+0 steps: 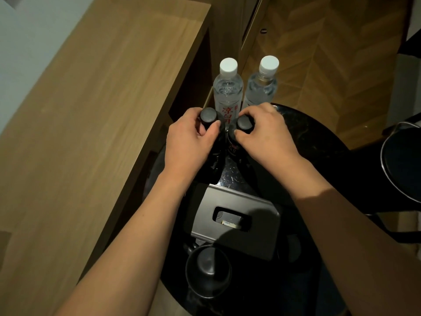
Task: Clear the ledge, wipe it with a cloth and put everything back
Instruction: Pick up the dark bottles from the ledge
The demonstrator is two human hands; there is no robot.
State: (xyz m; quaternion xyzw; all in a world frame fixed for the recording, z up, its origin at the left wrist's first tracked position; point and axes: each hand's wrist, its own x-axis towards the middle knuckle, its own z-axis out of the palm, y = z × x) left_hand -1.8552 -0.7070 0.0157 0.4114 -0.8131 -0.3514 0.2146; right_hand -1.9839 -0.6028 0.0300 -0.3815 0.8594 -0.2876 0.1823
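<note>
Gripping the necks of two dark bottles, the left hand (189,142) curls round the left dark bottle (208,117) and the right hand (264,133) round the right dark bottle (245,125), both standing on a round black table (319,142). Two clear water bottles (227,87) stand just beyond. The wooden ledge (102,110) lies bare at left; herringbone flooring (341,53) runs far right.

Two dark bottles (227,142) with black caps are standing upright, side by side, on the round black tabletop (319,142), just before two clear white-capped water bottles (245,87).
</note>
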